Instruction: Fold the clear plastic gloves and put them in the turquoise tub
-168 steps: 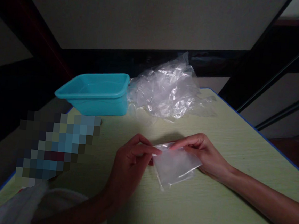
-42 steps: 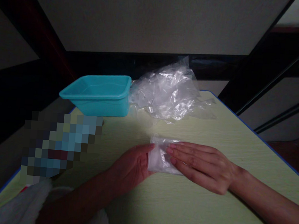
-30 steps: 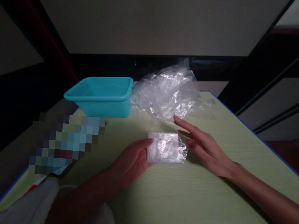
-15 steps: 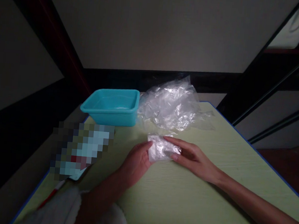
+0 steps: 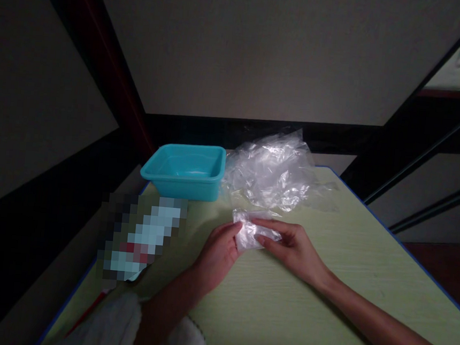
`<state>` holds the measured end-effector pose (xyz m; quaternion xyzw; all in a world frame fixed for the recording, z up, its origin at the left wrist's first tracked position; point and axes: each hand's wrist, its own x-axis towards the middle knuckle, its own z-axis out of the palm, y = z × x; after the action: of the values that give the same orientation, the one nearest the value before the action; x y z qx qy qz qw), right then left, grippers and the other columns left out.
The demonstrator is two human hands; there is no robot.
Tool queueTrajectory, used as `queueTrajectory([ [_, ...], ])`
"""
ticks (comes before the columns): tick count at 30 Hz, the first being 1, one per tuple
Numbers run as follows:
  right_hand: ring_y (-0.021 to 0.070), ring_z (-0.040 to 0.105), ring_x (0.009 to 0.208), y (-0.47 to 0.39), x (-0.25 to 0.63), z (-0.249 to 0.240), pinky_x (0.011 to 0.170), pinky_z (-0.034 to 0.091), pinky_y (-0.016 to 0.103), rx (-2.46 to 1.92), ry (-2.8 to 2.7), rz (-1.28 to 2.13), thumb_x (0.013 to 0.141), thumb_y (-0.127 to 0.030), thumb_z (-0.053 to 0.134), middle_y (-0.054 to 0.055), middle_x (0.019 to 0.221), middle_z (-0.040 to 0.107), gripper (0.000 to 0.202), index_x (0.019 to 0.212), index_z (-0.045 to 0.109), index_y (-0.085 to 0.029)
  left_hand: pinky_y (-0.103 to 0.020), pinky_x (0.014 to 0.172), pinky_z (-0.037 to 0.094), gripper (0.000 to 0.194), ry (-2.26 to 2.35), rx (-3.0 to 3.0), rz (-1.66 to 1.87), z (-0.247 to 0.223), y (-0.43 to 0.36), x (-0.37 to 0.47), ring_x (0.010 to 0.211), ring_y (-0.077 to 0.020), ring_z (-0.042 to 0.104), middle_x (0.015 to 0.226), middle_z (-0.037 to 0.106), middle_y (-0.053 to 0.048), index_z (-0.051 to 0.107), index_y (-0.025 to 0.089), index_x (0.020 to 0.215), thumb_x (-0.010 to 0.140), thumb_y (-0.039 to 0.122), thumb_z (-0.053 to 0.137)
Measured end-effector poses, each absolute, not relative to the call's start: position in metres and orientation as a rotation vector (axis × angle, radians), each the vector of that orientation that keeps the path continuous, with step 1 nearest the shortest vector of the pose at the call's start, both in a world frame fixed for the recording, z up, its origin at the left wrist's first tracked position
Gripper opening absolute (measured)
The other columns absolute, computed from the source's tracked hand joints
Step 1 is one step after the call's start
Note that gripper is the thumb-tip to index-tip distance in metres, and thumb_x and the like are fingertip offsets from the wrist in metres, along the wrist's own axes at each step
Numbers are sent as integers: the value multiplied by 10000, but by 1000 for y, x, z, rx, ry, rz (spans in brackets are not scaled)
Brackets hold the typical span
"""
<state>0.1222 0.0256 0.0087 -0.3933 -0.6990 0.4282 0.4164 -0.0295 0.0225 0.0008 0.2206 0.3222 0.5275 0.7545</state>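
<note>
A small folded clear plastic bag (image 5: 249,233) lies on the pale green table (image 5: 324,288), held between both hands. My left hand (image 5: 218,255) pinches its left edge with thumb and fingers. My right hand (image 5: 291,247) curls over its right side, fingers resting on top of the plastic. Just behind them sits a crumpled heap of clear plastic bags (image 5: 272,171).
A turquoise plastic tub (image 5: 184,171) stands at the back left of the table, beside the heap. A blurred-out patch (image 5: 139,237) covers something at the left edge. White fabric (image 5: 119,329) lies near my left forearm. Dark frame bars run behind and to the right.
The bag went from a flat sheet to a small folded packet. My right hand lifted off it, then came back and closed over its right side. The view tilted up.
</note>
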Motion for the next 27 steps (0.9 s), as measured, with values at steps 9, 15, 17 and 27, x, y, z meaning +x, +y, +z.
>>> queueTrajectory([
  [9,190,682,801,53,116,25,700,557,325,-1056,-1690,945,701,-224,641,51,979,710,264,954,713,-203,-360,932,406,119,789,531,1414,12,40,-48,917,-225,656,845,717,-75,667,137,824,714,182,677],
  [15,203,671,858,65,105,37,731,549,339,-1052,-1727,881,705,-211,635,54,996,705,264,957,712,-202,-368,963,371,92,765,464,1608,12,60,-75,975,-198,637,918,694,-67,594,170,853,773,128,603],
  [17,199,671,862,68,101,39,731,549,334,-1035,-1740,876,707,-213,635,52,998,704,261,956,711,-202,-366,957,377,81,756,422,1647,10,65,-81,977,-188,634,906,684,-57,566,180,829,786,111,575],
  [27,200,670,847,83,87,54,696,556,332,-964,-1781,834,711,-228,650,46,963,715,257,959,707,-199,-332,925,412,147,688,315,1680,12,74,-85,887,-146,637,842,637,-2,506,199,747,805,66,526],
])
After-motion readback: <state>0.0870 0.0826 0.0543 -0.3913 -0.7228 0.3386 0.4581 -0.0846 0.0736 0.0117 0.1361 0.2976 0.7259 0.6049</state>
